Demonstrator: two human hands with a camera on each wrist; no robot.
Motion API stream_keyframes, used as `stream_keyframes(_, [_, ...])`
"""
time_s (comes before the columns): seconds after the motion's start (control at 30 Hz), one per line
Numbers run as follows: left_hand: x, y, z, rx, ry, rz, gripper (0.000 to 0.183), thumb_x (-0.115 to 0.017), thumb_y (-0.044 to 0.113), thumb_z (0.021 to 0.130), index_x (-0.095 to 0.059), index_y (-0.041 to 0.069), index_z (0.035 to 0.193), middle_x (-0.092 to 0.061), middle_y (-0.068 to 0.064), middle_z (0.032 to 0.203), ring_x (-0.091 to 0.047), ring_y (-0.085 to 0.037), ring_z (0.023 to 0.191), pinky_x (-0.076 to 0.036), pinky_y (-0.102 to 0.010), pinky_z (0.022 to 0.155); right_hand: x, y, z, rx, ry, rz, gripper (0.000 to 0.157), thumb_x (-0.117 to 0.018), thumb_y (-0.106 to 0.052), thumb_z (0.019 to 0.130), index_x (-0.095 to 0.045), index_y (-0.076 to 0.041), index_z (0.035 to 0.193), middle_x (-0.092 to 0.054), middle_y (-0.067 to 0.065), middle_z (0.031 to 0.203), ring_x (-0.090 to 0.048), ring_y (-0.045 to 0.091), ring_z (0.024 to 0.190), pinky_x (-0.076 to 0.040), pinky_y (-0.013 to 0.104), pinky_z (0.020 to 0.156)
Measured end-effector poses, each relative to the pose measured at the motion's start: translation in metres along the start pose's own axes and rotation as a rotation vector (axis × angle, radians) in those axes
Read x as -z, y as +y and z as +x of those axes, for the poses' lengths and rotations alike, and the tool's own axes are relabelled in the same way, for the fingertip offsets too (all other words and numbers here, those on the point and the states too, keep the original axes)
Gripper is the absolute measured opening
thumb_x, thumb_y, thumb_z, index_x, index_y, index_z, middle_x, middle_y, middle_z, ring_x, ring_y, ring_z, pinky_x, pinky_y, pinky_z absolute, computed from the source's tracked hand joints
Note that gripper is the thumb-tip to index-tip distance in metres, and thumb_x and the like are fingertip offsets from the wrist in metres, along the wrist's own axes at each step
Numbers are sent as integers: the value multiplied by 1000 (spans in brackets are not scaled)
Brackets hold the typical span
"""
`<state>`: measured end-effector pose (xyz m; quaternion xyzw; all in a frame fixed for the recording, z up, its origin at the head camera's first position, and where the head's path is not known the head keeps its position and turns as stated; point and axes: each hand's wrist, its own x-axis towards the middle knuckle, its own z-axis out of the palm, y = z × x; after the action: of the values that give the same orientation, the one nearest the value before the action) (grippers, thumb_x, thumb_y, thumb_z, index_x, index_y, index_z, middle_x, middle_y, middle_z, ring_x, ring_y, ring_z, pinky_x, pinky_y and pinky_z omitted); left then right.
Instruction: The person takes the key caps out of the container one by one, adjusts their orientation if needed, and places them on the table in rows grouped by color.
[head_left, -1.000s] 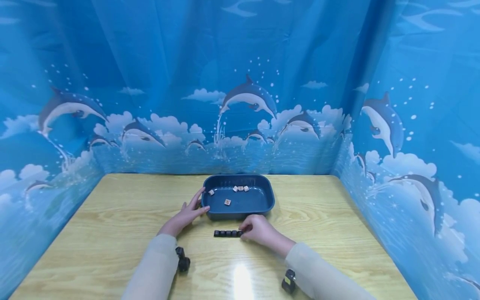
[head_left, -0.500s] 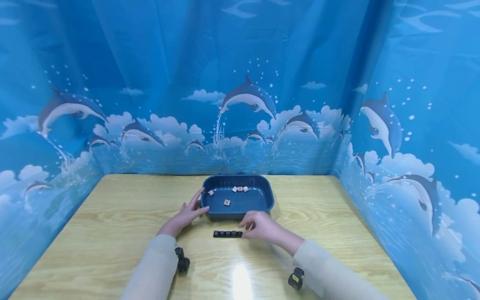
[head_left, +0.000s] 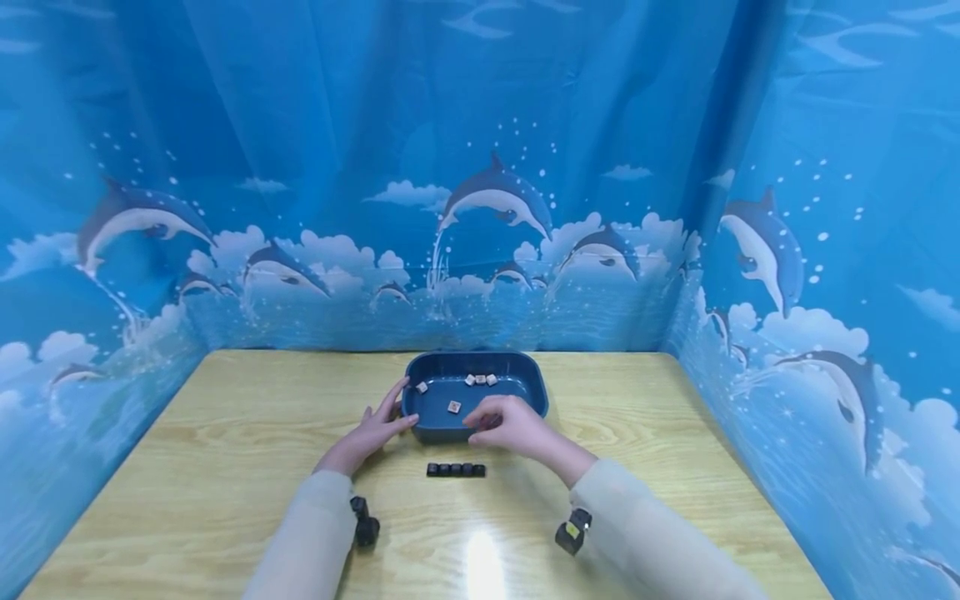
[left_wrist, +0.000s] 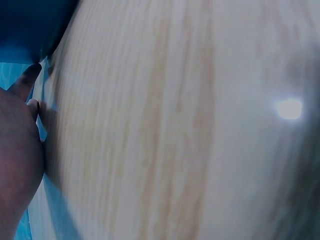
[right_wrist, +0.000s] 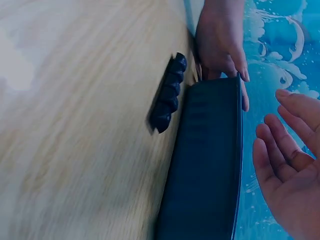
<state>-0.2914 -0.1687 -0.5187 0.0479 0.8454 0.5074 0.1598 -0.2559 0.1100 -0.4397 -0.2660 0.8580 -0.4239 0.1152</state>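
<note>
A dark blue rectangular tray [head_left: 444,435] stands near the table's back edge. My left hand [head_left: 371,429] rests against its left side, fingers spread and thumb at the front corner. Inside the tray lie several small pale cubes with dark marks, including one cube [head_left: 454,407] near the front. My right hand [head_left: 516,427] hovers over the tray's front right rim, its fingers loosely bent. In the right wrist view, nothing shows between the fingers of this hand [right_wrist: 287,160]. On the table before the tray sits a straight row of small black keycap-like pieces [head_left: 456,470].
The wooden table [head_left: 225,467] reaches back to a blue dolphin-print curtain [head_left: 337,167], which also hangs along both sides. Black wrist cameras [head_left: 366,525] sit on both sleeves. A bright light reflection [head_left: 486,567] shows on the tabletop.
My right hand has left the right end of the black row and moved forward and up to the tray's front rim. The left hand and the row have stayed in place.
</note>
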Motion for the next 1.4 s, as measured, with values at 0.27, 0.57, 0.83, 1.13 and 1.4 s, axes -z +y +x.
stream_keyframes(0.27, [1, -2, 0, -7, 0, -3, 81, -58, 42, 97, -5, 33, 158, -21, -24, 156, 11, -43, 144, 23, -57, 108, 2, -1, 27, -71, 33, 81, 22, -74, -12, 88, -74, -6, 109, -70, 7, 104, -64, 13, 88, -55, 28, 74])
stream_keyframes(0.57, [1, -1, 0, 9, -1, -2, 82, -58, 45, 97, -5, 32, 158, -21, -25, 156, 12, -44, 144, 23, -59, 107, 6, 4, 58, -140, 12, 93, 17, -70, -13, 91, -76, -12, 107, -70, -2, 102, -64, 14, 93, -55, 34, 82])
stream_keyframes(0.83, [0, -1, 1, 12, -5, -16, 81, -58, 43, 97, -6, 32, 158, -21, -25, 156, 10, -45, 144, 23, -59, 107, 7, 17, 76, -175, -117, 124, 26, -70, -14, 91, -72, -3, 114, -71, 0, 102, -65, 15, 94, -54, 43, 88])
stream_keyframes(1.13, [0, 0, -1, 18, 2, 0, 82, -58, 46, 96, -6, 31, 158, -22, -27, 155, 18, -47, 141, 21, -64, 106, 5, 34, 88, -154, -224, 142, 27, -71, -5, 88, -71, -1, 115, -71, 7, 105, -67, 16, 95, -55, 31, 84])
stream_keyframes(1.4, [0, 1, -3, 11, 3, -6, 79, -57, 42, 98, -6, 32, 158, -22, -26, 156, 18, -46, 141, 21, -65, 105, 2, 38, 95, -202, -270, 61, 31, -70, 1, 87, -70, -4, 118, -69, 6, 111, -65, 16, 100, -55, 31, 84])
